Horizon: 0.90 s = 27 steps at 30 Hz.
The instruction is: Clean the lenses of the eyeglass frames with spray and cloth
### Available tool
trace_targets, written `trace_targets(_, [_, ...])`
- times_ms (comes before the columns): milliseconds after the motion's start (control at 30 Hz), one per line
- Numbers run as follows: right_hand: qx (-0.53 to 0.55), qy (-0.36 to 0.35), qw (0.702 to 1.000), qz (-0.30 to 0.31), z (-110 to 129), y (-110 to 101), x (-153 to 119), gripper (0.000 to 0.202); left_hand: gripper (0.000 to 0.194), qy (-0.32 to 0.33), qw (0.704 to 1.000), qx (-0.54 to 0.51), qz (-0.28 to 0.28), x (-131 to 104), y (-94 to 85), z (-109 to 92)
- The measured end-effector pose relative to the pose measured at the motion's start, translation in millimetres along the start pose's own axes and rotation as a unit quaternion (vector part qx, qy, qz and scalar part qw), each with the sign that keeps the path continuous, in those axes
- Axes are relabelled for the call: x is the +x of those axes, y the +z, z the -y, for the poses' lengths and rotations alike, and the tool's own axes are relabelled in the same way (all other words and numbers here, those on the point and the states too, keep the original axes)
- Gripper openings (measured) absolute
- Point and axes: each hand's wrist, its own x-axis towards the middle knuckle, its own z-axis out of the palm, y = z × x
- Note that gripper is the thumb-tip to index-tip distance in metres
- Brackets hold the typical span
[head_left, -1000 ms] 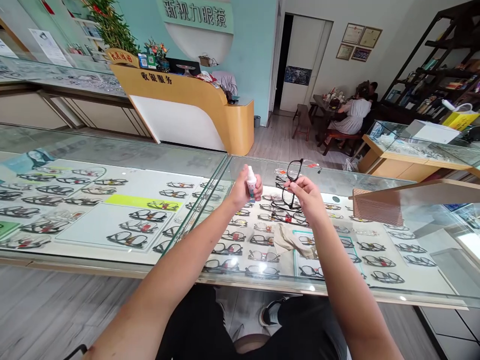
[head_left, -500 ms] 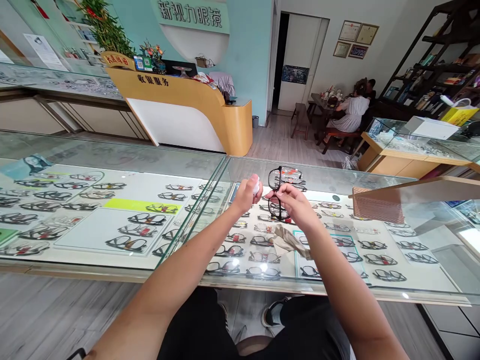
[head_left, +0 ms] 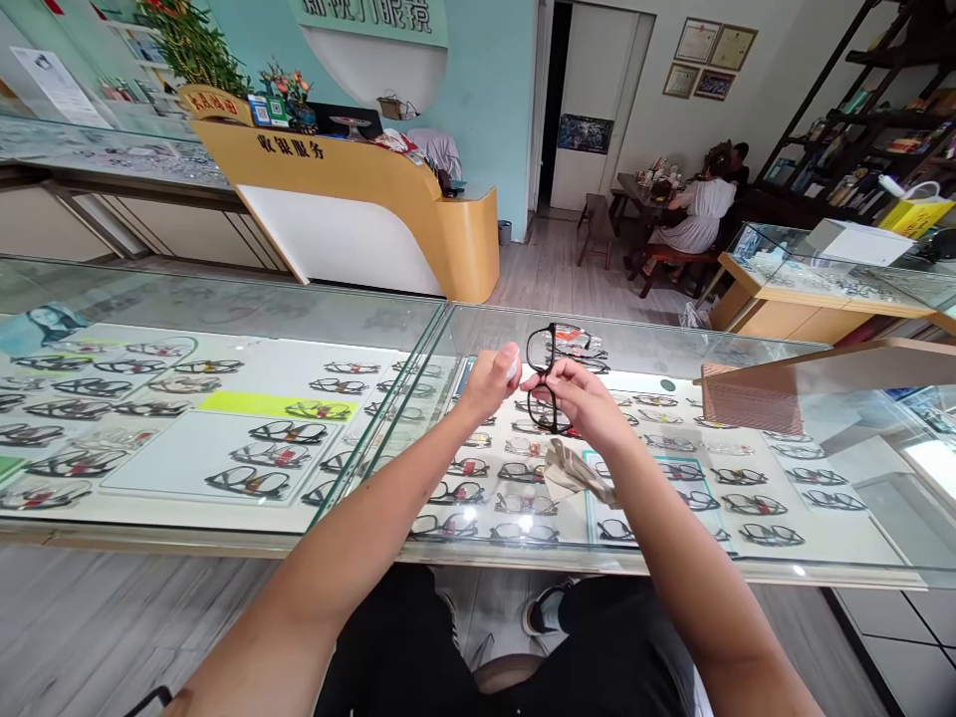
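My left hand [head_left: 488,383] is closed around a small white bottle [head_left: 513,369], most of it hidden by the fingers; the thumb sits on its top. Just to the right, my right hand [head_left: 587,403] pinches a pair of black-framed eyeglasses [head_left: 539,351] at the bridge. The glasses are held on end, one lens above the other, with the lenses facing the bottle. Below my right hand, a crumpled beige cloth [head_left: 572,468] lies on the glass top of the display case [head_left: 284,543].
Several rows of eyeglasses [head_left: 523,473] show through the glass. A brown ribbed panel [head_left: 751,398] stands on the right. Beyond are a wooden cashier counter [head_left: 470,249], a second display case [head_left: 777,304] and a person [head_left: 702,209] seated at a table.
The view has shifted slightly, tilting down a little. Both hands keep their holds, and the bottle and the glasses stay close to each other.
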Motion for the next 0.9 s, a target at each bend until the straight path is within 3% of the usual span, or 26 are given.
trace_targets(233, [0.052, -0.047, 0.995, -0.066, 7.1, -6.1, 3.5, 0.038, 0.074, 0.052, 0.993, 0.096, 0.047, -6.7, 3.6, 2.4])
trace_targets(400, [0.079, -0.047, 0.994, -0.062, 6.8, -8.6, 5.8, 0.037, 0.070, 0.034, 0.985, 0.144, 0.090, -8.0, 7.4, 5.9])
trace_targets(467, [0.087, -0.047, 0.993, -0.063, 7.2, -8.9, 5.8, 0.037, 0.069, 0.027, 0.991, 0.119, 0.058, -5.8, 4.1, 6.5])
trace_targets(567, [0.088, -0.045, 0.993, -0.064, 8.8, -10.7, 5.1, 0.035, 0.063, 0.036, 0.994, 0.097, -0.032, 2.6, -8.8, 11.0])
trace_targets(667, [0.083, -0.046, 0.993, -0.067, 10.1, -15.5, 4.8, 0.035, 0.033, 0.027, 0.984, 0.122, -0.127, 15.6, -27.2, 24.7])
trace_targets(733, [0.079, -0.050, 0.993, -0.072, 10.2, -19.8, 5.2, 0.036, 0.012, -0.020, 0.972, 0.151, -0.176, 24.3, -38.7, 38.5])
trace_targets(900, [0.079, -0.061, 0.992, -0.083, 8.8, -30.1, 8.3, 0.036, 0.029, -0.109, 0.950, 0.184, -0.227, 37.3, -59.4, 70.9])
